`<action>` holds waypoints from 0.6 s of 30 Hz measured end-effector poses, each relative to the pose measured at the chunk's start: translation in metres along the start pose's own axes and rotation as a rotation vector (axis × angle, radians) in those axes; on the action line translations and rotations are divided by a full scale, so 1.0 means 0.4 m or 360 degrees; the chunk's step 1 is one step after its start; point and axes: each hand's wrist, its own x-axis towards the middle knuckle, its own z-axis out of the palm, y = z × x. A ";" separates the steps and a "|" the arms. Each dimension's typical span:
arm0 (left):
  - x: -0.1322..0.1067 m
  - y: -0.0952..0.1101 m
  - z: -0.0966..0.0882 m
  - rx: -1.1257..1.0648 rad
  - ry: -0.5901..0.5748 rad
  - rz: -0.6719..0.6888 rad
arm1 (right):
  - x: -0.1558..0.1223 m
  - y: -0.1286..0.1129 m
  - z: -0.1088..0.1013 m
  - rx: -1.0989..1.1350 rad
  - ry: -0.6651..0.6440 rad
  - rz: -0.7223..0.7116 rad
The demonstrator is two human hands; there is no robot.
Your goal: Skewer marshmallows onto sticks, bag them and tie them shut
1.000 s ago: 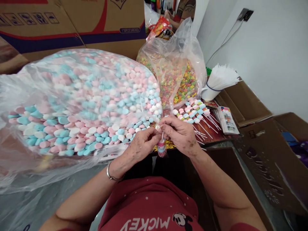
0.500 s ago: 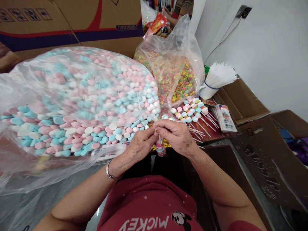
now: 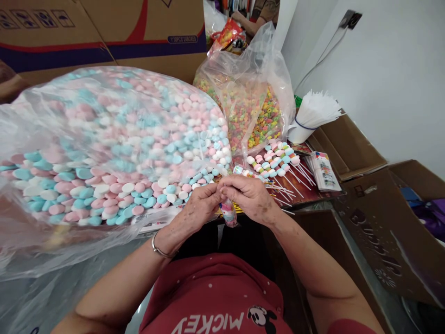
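Left hand (image 3: 198, 208) meets right hand (image 3: 253, 198); both pinch wrapped candy (image 3: 229, 215)

The big bag (image 3: 17, 125) is of clear plastic, glossy and wrinkled. Behind it, the box (image 3: 149, 28) is of matt cardboard. On my side of it, my wrapped candy (image 3: 228, 215) has shiny plastic, my bracelet (image 3: 158, 251) is smooth metal, my shirt (image 3: 205, 301) matt cloth.

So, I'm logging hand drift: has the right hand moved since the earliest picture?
Yes: the right hand has shifted slightly left, judged against the white cup.
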 end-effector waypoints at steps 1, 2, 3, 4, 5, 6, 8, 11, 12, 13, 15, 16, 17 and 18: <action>-0.001 0.003 0.002 -0.0041 0.0024 -0.0011 | 0.000 0.003 0.002 0.0005 -0.0002 -0.0014; -0.001 0.007 0.003 -0.0073 0.0040 -0.0024 | 0.000 0.005 0.004 0.0013 -0.0004 -0.0027; 0.000 0.010 0.001 -0.0093 0.0040 -0.0055 | -0.001 0.007 0.006 0.0026 0.0008 -0.0032; 0.001 0.013 -0.001 -0.0104 0.0032 -0.0100 | -0.002 0.009 0.008 0.0039 0.0041 -0.0027; 0.003 0.017 -0.004 -0.0107 0.0019 -0.0149 | -0.002 0.010 0.010 0.0050 0.0087 -0.0013; 0.005 0.022 -0.008 -0.0103 0.0012 -0.0188 | -0.003 0.010 0.011 0.0059 0.0143 0.0000; 0.010 0.033 -0.013 -0.0084 0.0026 -0.0231 | 0.001 0.006 0.010 0.0086 0.0247 0.0014; 0.017 0.055 -0.012 -0.0070 0.0054 -0.0220 | 0.018 -0.004 0.001 0.0121 0.0294 -0.0006; 0.019 0.061 -0.010 -0.0073 0.0039 -0.0232 | 0.026 -0.008 -0.004 0.0125 0.0306 -0.0009; 0.020 0.067 -0.006 -0.0075 0.0014 -0.0250 | 0.034 -0.011 -0.008 0.0118 0.0316 -0.0009; 0.023 0.074 0.004 -0.0079 -0.0014 -0.0262 | 0.048 -0.017 -0.017 0.0086 0.0298 -0.0019; 0.025 0.075 0.008 -0.0081 -0.0012 -0.0248 | 0.053 -0.019 -0.021 0.0065 0.0261 -0.0033; 0.026 0.074 0.012 -0.0086 0.0001 -0.0219 | 0.056 -0.022 -0.024 0.0038 0.0205 -0.0059; 0.027 0.073 0.016 -0.0097 0.0019 -0.0179 | 0.057 -0.023 -0.026 0.0010 0.0140 -0.0097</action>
